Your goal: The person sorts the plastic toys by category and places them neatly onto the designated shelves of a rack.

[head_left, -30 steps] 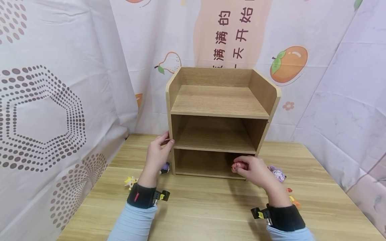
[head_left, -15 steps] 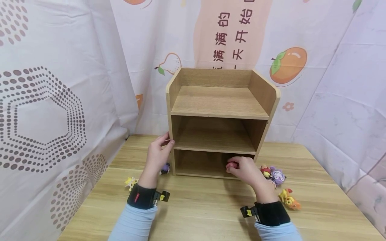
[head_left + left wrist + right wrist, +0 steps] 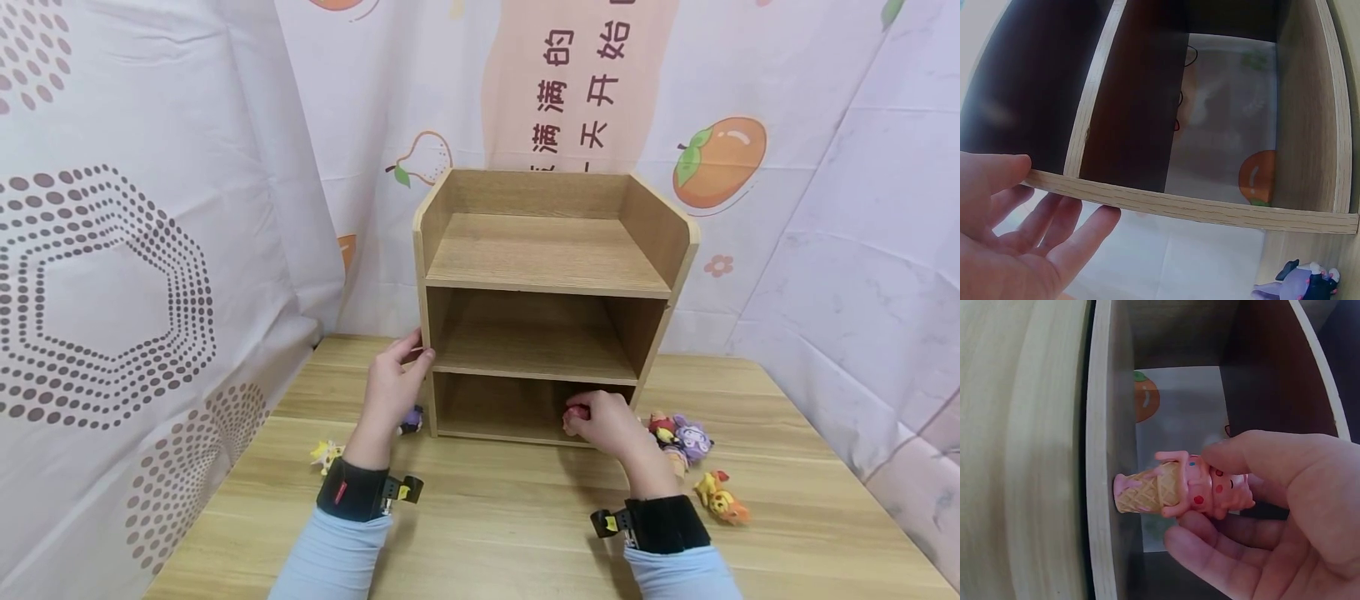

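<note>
I've got the ice-cream figurine (image 3: 1175,487) in the bottom compartment, near the front, cone end down. My right hand (image 3: 609,423) pinches its pink top. My left hand (image 3: 392,379) grips the wooden shelf (image 3: 547,250) by its left side panel. Purple toy (image 3: 693,439) and yellow toy (image 3: 720,502) lie right, on the table (image 3: 487,533).

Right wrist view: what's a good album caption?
A right hand holds a pink ice-cream-cone figure in the bottom compartment of a wooden shelf.
</note>
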Action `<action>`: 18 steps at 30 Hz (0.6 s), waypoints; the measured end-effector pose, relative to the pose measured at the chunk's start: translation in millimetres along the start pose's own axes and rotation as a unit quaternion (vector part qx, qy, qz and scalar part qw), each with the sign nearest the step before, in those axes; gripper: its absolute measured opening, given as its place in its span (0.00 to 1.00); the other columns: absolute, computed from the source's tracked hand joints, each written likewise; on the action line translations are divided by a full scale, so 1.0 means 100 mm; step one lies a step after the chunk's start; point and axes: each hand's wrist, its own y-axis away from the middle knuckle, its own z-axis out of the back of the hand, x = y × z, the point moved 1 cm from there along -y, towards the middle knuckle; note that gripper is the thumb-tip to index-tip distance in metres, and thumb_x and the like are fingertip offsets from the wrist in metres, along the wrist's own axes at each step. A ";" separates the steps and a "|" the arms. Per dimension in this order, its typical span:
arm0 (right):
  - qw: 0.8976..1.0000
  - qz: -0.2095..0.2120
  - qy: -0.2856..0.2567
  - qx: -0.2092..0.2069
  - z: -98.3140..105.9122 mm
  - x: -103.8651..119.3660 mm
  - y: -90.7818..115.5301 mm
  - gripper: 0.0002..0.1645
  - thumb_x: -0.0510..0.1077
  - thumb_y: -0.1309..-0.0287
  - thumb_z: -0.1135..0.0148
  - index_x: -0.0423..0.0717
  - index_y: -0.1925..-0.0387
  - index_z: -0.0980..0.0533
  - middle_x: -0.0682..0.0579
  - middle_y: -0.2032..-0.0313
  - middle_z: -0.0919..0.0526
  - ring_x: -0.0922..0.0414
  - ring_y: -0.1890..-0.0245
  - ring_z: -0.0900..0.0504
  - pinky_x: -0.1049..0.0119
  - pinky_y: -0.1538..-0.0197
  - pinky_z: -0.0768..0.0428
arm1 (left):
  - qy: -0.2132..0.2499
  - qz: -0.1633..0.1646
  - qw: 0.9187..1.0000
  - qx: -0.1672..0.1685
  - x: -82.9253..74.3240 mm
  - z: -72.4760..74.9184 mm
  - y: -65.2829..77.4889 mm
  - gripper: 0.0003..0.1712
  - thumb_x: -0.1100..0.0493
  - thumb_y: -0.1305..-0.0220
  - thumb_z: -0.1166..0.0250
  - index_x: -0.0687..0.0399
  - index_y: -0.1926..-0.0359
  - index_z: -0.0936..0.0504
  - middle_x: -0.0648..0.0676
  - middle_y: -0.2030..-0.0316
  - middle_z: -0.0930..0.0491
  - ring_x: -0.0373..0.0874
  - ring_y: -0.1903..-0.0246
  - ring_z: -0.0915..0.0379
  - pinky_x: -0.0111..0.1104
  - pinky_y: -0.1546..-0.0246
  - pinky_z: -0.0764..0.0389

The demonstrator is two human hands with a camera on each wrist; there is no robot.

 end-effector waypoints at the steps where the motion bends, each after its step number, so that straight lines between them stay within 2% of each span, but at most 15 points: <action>1: 1.000 -0.004 -0.001 0.001 -0.01 -0.01 -0.01 0.13 0.43 0.43 0.36 0.40 0.58 0.19 0.55 0.73 0.21 0.57 0.72 0.27 0.58 0.63 0.23 | 0.000 -0.001 1.000 0.000 0.00 0.00 0.00 0.24 0.57 0.35 0.38 0.57 0.39 0.26 0.53 0.51 0.21 0.42 0.54 0.26 0.39 0.60 0.18; 10: 1.000 -0.013 0.007 -0.007 -0.03 -0.03 -0.02 0.12 0.46 0.43 0.35 0.43 0.60 0.20 0.54 0.73 0.23 0.55 0.71 0.28 0.58 0.63 0.25 | 0.000 -0.003 1.000 -0.001 0.00 0.00 0.00 0.24 0.57 0.35 0.37 0.56 0.39 0.26 0.53 0.51 0.21 0.41 0.54 0.26 0.39 0.59 0.19; 18: 1.000 -0.003 0.015 -0.006 -0.02 -0.03 -0.01 0.19 0.45 0.43 0.36 0.40 0.51 0.22 0.46 0.64 0.19 0.51 0.64 0.24 0.51 0.57 0.22 | 0.011 -0.002 1.000 0.004 -0.02 0.00 0.00 0.23 0.59 0.34 0.38 0.57 0.39 0.26 0.54 0.50 0.22 0.42 0.55 0.26 0.34 0.66 0.17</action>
